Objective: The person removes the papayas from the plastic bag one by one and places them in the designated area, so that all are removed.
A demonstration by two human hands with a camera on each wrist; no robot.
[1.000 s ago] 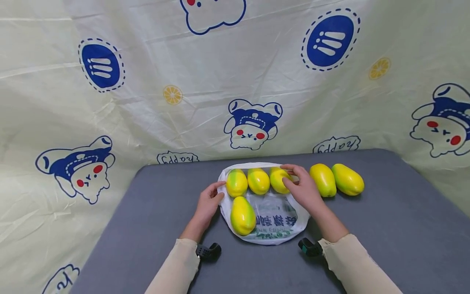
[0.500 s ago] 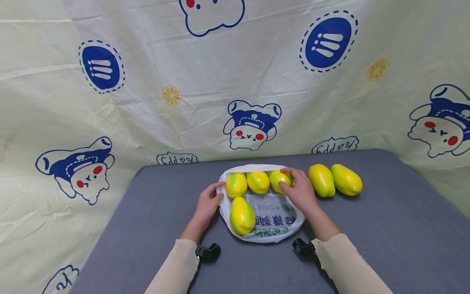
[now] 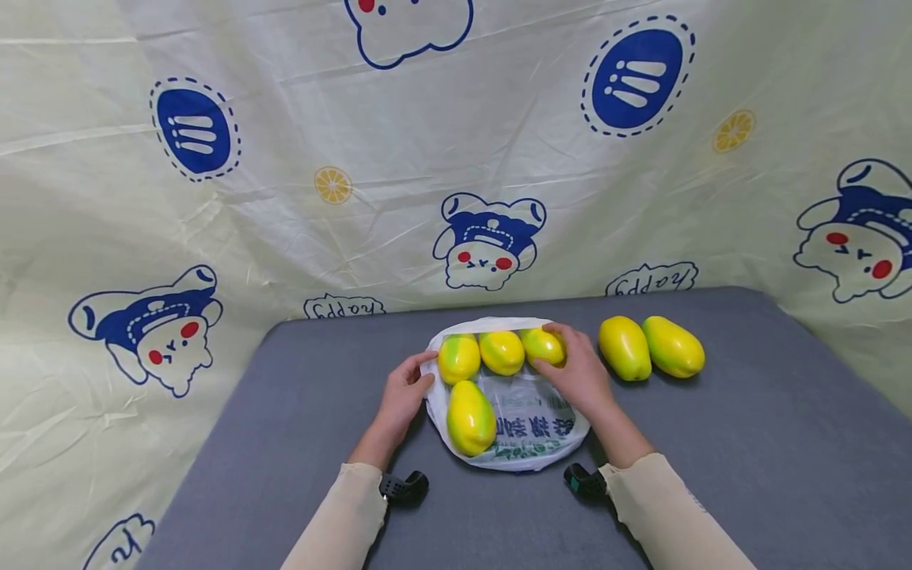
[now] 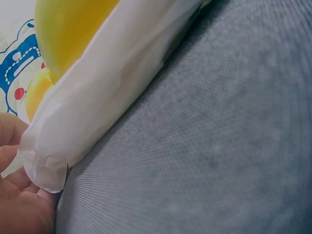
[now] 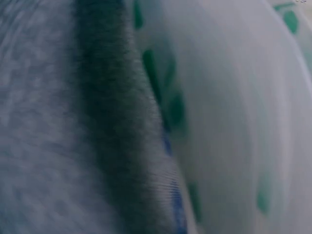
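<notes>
In the head view a white plastic bag [image 3: 530,412] lies spread on the table, its rim rolled outward. Three yellow-green papayas line its far side: a left one [image 3: 459,359], a middle one [image 3: 502,352] and a right one [image 3: 544,347]. A fourth papaya [image 3: 471,418] sits nearer, at the bag's left. My left hand [image 3: 403,393] holds the bag's left rim; the left wrist view shows fingers on both sides of the rolled plastic [image 4: 92,97]. My right hand [image 3: 580,372] grips the right papaya, thumb in front and fingers behind. The right wrist view shows only blurred bag [image 5: 229,117] and tabletop.
Two more papayas, one [image 3: 625,348] beside the other [image 3: 674,347], lie on the grey table [image 3: 755,412] right of the bag. A printed curtain [image 3: 399,253] hangs behind the table's far edge. Each wrist bears a black strap device [image 3: 406,488].
My right hand has shifted slightly left and closed in around the right papaya. The bag's right rim has drawn inward to the left. My left hand has stayed put.
</notes>
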